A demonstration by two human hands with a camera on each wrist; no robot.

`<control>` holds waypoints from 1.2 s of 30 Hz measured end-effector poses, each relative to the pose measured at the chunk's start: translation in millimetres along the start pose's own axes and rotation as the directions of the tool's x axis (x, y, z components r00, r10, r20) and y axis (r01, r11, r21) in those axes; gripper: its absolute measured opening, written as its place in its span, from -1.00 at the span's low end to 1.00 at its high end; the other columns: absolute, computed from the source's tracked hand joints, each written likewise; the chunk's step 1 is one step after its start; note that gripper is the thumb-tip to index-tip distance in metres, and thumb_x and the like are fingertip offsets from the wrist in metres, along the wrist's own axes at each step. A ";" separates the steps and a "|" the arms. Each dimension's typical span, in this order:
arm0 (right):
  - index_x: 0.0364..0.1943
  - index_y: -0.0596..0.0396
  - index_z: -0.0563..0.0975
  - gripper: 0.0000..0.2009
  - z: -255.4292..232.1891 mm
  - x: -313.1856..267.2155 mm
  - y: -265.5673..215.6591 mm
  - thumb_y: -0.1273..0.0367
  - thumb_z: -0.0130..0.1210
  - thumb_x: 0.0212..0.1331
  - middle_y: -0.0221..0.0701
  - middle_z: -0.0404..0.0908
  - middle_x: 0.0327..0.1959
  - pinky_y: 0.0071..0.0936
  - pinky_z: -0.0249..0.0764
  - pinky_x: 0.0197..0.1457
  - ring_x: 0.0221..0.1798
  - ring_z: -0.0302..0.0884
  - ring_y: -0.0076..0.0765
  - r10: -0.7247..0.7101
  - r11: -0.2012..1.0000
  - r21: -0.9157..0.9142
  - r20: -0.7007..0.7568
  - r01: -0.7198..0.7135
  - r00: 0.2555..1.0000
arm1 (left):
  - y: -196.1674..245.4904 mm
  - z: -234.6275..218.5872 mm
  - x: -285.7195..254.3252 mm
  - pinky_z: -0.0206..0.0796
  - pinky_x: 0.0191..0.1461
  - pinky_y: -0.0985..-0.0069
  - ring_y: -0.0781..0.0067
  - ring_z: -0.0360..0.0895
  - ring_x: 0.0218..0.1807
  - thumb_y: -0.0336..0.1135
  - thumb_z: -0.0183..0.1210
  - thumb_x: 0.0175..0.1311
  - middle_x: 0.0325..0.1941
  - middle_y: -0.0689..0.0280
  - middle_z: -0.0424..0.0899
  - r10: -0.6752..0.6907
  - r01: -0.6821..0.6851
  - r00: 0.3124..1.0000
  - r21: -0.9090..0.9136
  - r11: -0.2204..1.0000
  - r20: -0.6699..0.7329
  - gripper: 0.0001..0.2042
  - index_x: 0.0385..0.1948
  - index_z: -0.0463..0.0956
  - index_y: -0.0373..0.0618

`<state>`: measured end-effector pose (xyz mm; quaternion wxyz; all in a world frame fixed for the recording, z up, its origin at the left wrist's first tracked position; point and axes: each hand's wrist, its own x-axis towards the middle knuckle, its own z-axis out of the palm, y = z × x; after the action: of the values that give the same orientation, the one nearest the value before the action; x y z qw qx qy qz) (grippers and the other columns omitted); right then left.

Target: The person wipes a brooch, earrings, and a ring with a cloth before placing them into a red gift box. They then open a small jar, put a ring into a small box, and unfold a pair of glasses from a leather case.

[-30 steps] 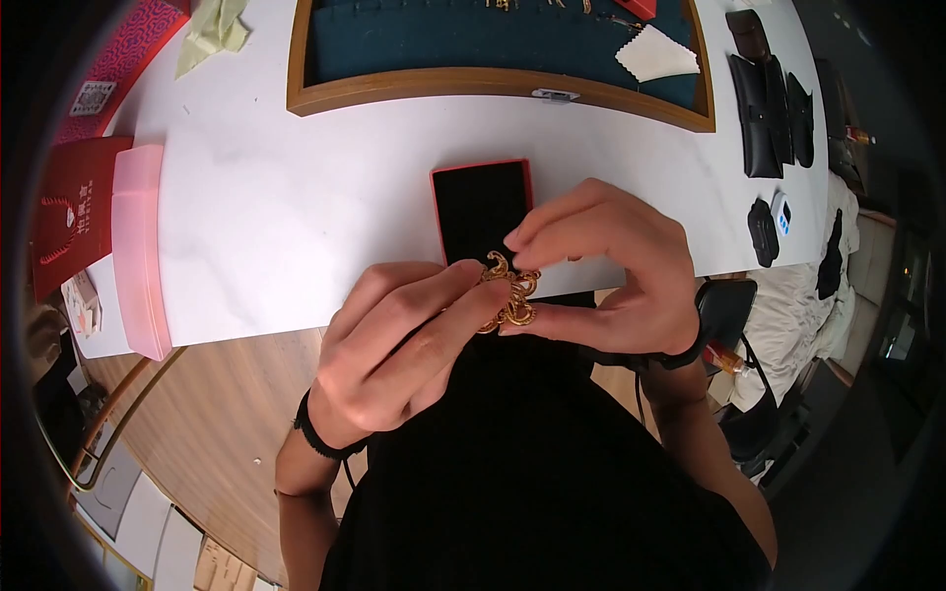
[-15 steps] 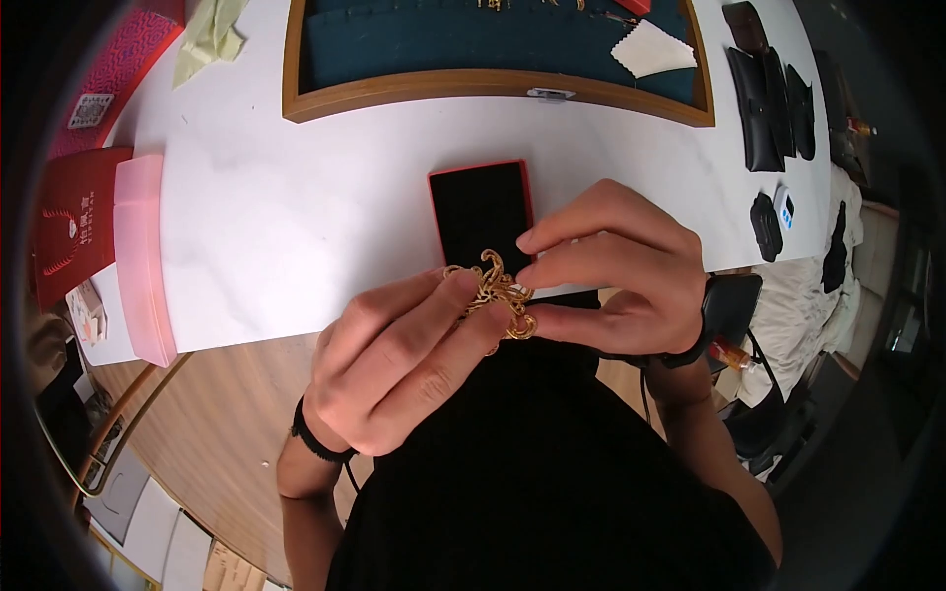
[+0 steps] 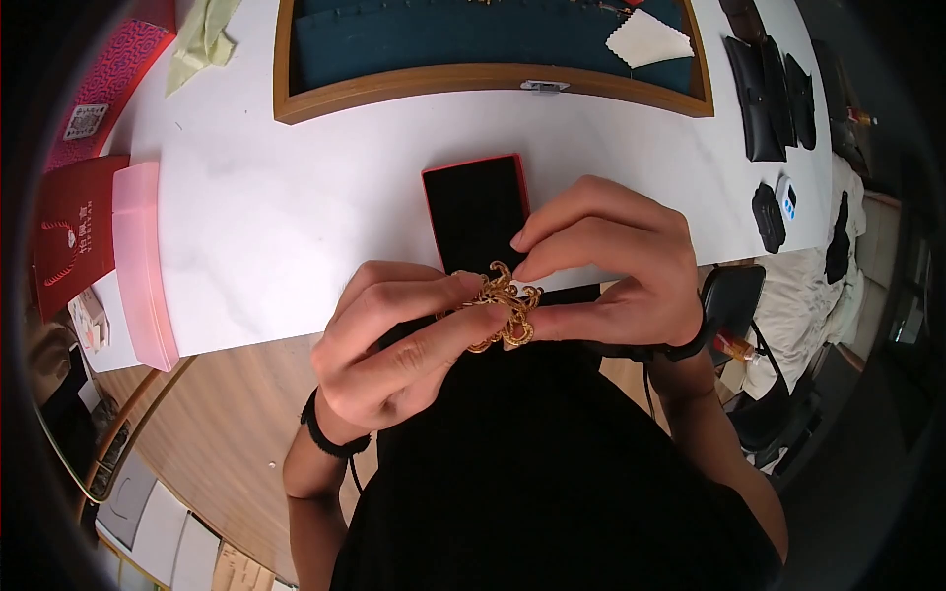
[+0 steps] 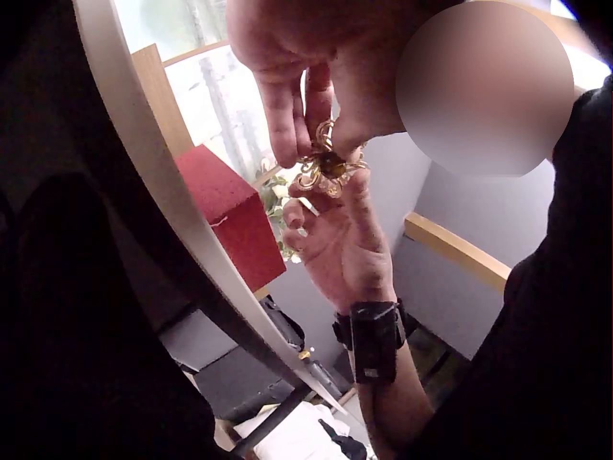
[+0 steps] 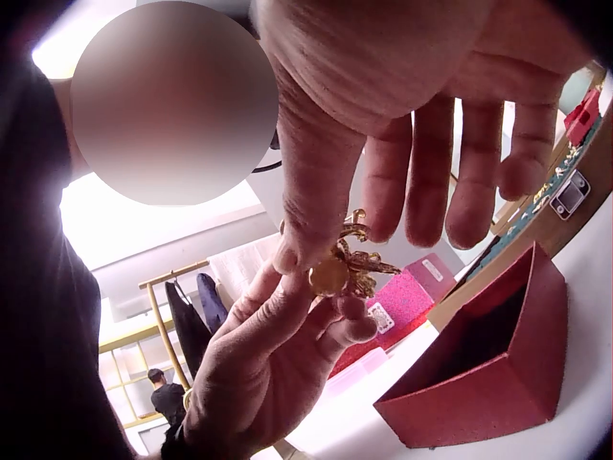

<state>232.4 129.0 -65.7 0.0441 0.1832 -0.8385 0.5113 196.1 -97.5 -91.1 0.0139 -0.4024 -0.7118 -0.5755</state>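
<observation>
Over the table's near edge, both hands hold a looped gold openwork ornament [image 3: 500,294]. My left hand [image 3: 394,340] grips its left side between thumb and fingers; the thumb is hidden in the head view. From the right, my right hand [image 3: 631,266] has its thumb and index fingertip at the ornament's edge, the other fingers spread. A dark amber-coloured middle [image 4: 331,167] shows in the left wrist view, a round gold disc [image 5: 329,276] in the right wrist view. Just behind the hands lies an open red box [image 3: 425,202] with black lining.
A wooden-framed display tray [image 3: 394,79] with dark teal lining and a white cloth [image 3: 648,39] stands at the back. Pink box [image 3: 144,266] and red paper bag [image 3: 79,227] are at left. Black pouches [image 3: 757,103] and a small white device [image 3: 785,197] lie at right.
The ornament has been turned and shifted slightly between the fingers. My right hand drew away a little, then came back to the left. The head view has drifted slightly.
</observation>
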 end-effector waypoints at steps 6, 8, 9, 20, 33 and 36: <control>-0.26 0.04 0.64 -0.57 -5.6 3.8 -2.0 0.22 0.55 -0.28 -0.40 0.60 -0.27 -0.46 0.56 -0.23 -0.25 0.63 -0.32 0.048 0.989 -0.136 -0.051 -0.054 0.998 | -8.1 0.4 -1.0 0.50 -0.20 0.52 0.41 0.67 -0.28 -0.61 0.34 0.11 -0.24 0.13 0.74 -0.322 0.306 0.945 -0.198 0.931 -0.053 -0.77 -0.17 0.65 -0.31; -0.16 0.01 0.64 -0.48 -14.6 4.9 -4.5 0.19 0.55 -0.31 -0.37 0.61 -0.23 -0.40 0.56 -0.17 -0.19 0.62 -0.25 0.137 0.963 -0.226 -0.052 -0.146 0.989 | -2.2 4.0 1.3 0.51 -0.18 0.63 0.55 0.65 -0.29 -0.59 0.28 0.22 -0.29 0.19 0.74 -0.635 0.562 0.772 -0.432 0.705 -0.032 -0.81 -0.13 0.60 -0.33; -0.16 0.01 0.64 -0.48 -16.4 5.1 -6.5 0.19 0.55 -0.31 -0.37 0.61 -0.23 -0.40 0.56 -0.17 -0.19 0.62 -0.25 0.130 0.962 -0.233 -0.052 -0.139 0.990 | -1.9 1.9 4.8 0.51 -0.17 0.66 0.59 0.64 -0.30 -0.58 0.26 0.25 -0.29 0.20 0.74 -0.713 0.621 0.701 -0.509 0.596 0.021 -0.81 -0.12 0.58 -0.34; -0.05 0.04 0.56 -0.55 5.0 4.8 -6.2 0.24 0.40 -0.07 -0.45 0.51 -0.29 -0.44 0.51 -0.19 -0.26 0.55 -0.35 0.018 0.905 -0.426 0.048 0.004 0.999 | 5.2 0.3 18.8 0.46 -0.28 0.71 0.67 0.60 -0.35 -0.58 0.24 0.27 -0.34 0.28 0.73 -0.781 0.748 0.603 -0.456 0.482 0.162 -0.82 -0.11 0.57 -0.34; 0.08 0.06 0.57 -0.48 0.0 10.2 7.9 0.36 0.41 -0.08 -0.44 0.57 -0.26 -0.44 0.56 -0.21 -0.26 0.57 -0.31 -0.056 0.938 -0.338 0.070 0.076 0.996 | 5.8 8.1 17.1 0.33 -0.49 0.75 0.63 0.57 -0.49 -0.56 0.24 0.27 -0.39 0.27 0.70 -0.740 0.655 0.669 -0.527 0.541 0.072 -0.67 0.06 0.45 -0.31; 0.07 0.05 0.58 -0.48 -3.2 13.0 10.3 0.40 0.40 -0.10 -0.42 0.57 -0.26 -0.41 0.56 -0.19 -0.25 0.56 -0.29 -0.039 0.932 -0.356 0.084 0.067 0.996 | 6.6 7.2 13.7 0.33 -0.41 0.76 0.66 0.50 -0.40 -0.56 0.28 0.20 -0.38 0.34 0.60 -0.640 0.573 0.759 -0.341 0.745 -0.120 -0.58 0.12 0.42 -0.28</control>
<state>216.3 132.5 -69.5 0.0588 0.2138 -0.9135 0.3412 193.9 -83.8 -81.6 -0.1510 -0.0757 -0.7073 -0.6865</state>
